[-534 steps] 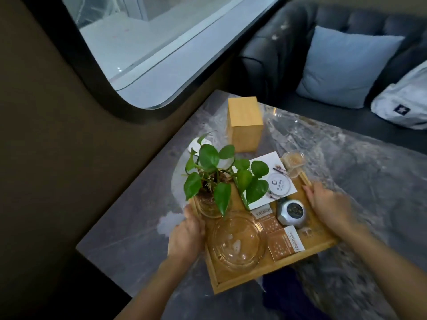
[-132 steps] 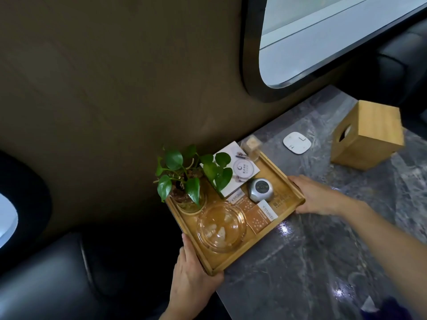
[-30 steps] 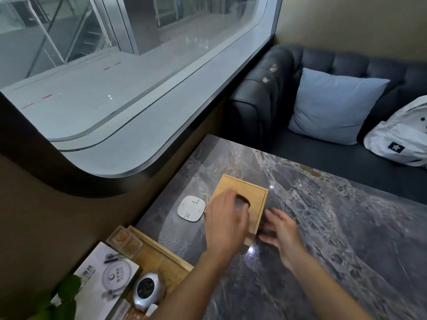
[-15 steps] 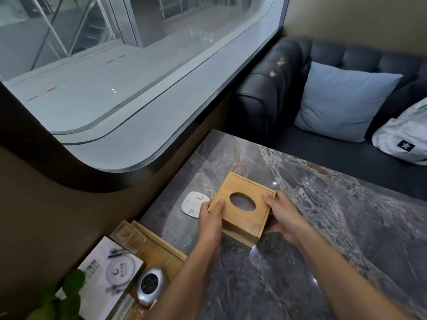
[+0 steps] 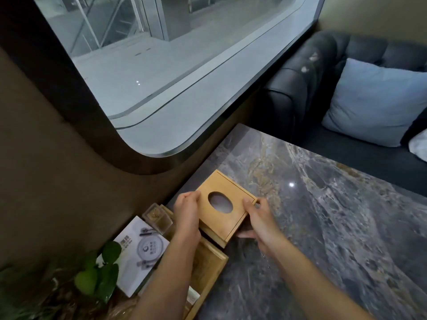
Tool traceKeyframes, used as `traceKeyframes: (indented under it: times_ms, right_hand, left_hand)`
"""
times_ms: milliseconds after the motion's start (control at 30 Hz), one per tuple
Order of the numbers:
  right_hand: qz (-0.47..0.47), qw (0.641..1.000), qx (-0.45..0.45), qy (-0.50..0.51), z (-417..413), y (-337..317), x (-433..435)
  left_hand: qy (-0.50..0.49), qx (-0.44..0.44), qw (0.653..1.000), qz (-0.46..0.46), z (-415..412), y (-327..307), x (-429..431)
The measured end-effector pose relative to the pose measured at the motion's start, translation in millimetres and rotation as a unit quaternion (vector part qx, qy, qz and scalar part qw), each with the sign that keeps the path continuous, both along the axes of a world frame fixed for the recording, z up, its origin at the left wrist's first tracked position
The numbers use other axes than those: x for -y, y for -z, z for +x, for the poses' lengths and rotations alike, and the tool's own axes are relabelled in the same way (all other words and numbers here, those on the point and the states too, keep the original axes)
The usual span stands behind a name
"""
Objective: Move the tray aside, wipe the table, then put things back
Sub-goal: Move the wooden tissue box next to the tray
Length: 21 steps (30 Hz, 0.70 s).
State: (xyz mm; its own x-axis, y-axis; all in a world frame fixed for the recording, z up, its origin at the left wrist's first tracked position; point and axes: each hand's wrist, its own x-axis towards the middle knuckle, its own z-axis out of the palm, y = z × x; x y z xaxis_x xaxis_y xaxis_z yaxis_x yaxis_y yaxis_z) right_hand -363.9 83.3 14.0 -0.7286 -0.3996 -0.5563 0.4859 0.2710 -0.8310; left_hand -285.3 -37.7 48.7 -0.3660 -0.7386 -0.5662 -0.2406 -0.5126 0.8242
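Note:
A wooden tissue box [image 5: 225,199] with an oval hole in its top is held between both hands, its near edge over the far corner of the wooden tray [image 5: 208,264]. My left hand [image 5: 187,213] grips its left side and my right hand [image 5: 256,220] grips its right side and underside. The tray sits at the table's left near corner beside the wall. On it are a green plant [image 5: 99,273], a white card [image 5: 138,252] and a small clear box [image 5: 157,217]. The grey marble table [image 5: 323,227] stretches to the right.
A dark sofa [image 5: 307,72] with a pale blue cushion [image 5: 374,102] stands beyond the table's far edge. A white bag [image 5: 419,144] shows at the right border. A brown wall and a large window [image 5: 173,65] run along the table's left side.
Both hands have closed on the tissue box and carried it left and toward me, over the tray's corner. The white square pad seen beside the box is now out of sight.

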Motion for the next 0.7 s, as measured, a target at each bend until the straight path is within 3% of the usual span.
traceKeyframes:
  times_ms: [167, 233, 267, 333, 367, 433, 533, 700]
  right_hand:
    - [0.010, 0.999, -0.026, -0.034, 6, -3, 4]
    - [0.028, 0.998, -0.033, -0.045, 3, -6, -1]
    - [0.034, 0.998, -0.033, -0.039, 0, -6, -5]
    - [0.040, 0.998, -0.044, -0.019, -3, -4, -11]
    - [0.041, 0.998, -0.048, -0.013, -3, -4, -14]
    - [0.031, 0.998, -0.042, -0.018, -1, -1, -16]
    - [-0.005, 0.999, -0.006, -0.034, 6, 0, -11]
    - [-0.043, 0.999, 0.002, -0.028, 9, -2, 2]
  left_hand:
    - [0.025, 0.031, 0.999, -0.010, 11, 4, 6]
    - [0.078, 0.067, 0.992, -0.069, 16, 5, 2]
    - [0.122, 0.121, 0.973, -0.151, 20, 6, 0]
    - [0.211, 0.241, 0.873, -0.368, 29, 11, -9]
    - [0.244, 0.257, 0.817, -0.455, 34, 14, -17]
    - [0.296, 0.255, 0.745, -0.540, 42, 23, -35]
    - [0.359, 0.289, 0.684, -0.565, 47, 43, -53]
    - [0.337, 0.298, 0.671, -0.589, 48, 52, -49]
